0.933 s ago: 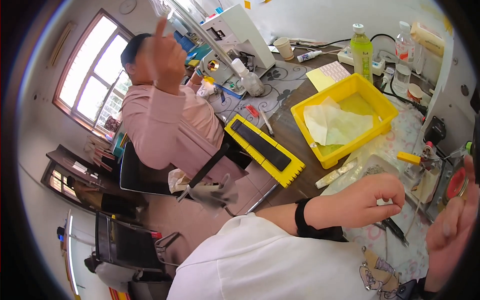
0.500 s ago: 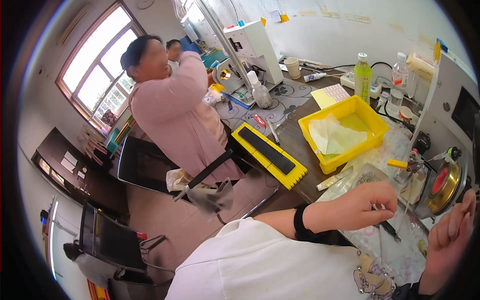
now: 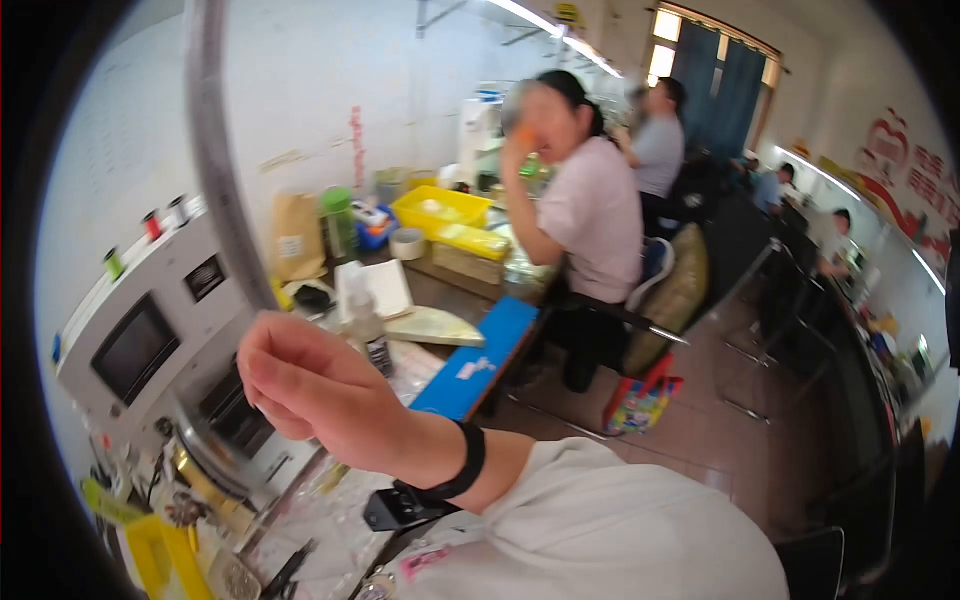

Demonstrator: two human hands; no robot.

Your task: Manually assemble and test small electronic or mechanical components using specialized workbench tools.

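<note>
My right hand (image 3: 325, 390) is raised over the work table, its fingers curled in and pressed together. Whatever they hold, if anything, is hidden. A black band (image 3: 465, 460) circles the wrist, with a small black device (image 3: 400, 508) below it. Just left of the hand stands a grey-white machine (image 3: 80, 375) with a dark screen (image 3: 135, 348) and a brass-coloured round part (image 3: 200, 475). Below the hand, clear plastic sheeting covers the table, and a dark slim tool (image 3: 288, 570) lies on it. My left hand is out of view.
A metal post (image 3: 215, 150) rises behind my hand. Beyond it are a clear bottle (image 3: 368, 325), a blue board (image 3: 490, 350) along the table edge and yellow bins (image 3: 440, 205). A seated co-worker (image 3: 600, 200) is to the right. A yellow bin (image 3: 165, 560) stands at lower left.
The view has swung far to the right, toward another co-worker and the room's other side. My left hand has left the picture; my right hand now shows near the middle left.
</note>
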